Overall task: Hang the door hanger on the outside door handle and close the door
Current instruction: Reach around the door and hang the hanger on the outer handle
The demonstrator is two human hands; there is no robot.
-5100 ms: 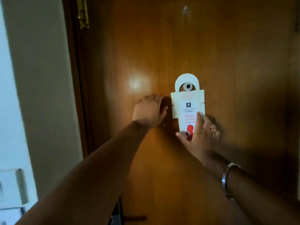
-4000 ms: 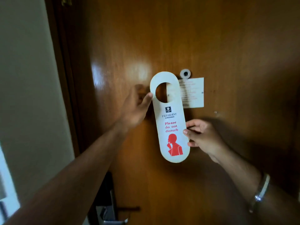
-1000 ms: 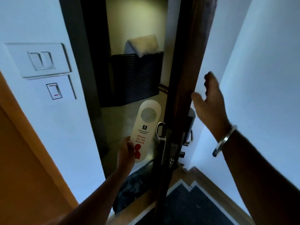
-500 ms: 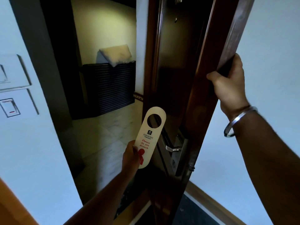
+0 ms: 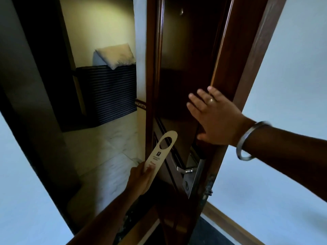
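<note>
Door hanger [image 5: 160, 154]: one, clear of handle [image 5: 184, 169] | left hand [image 5: 141, 179]: grip pinching its lower end | right hand [image 5: 215, 117]: grip released, flat by door [image 5: 228, 71] edge | door: one, ajar

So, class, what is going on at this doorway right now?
A person stands at a partly open wooden door. The left hand grips the lower end of a cream door hanger, its round hole uppermost, a little to the left of the metal door handle. The right hand, fingers spread, rests against the door near its edge. The hanger is not yet on the handle.
</note>
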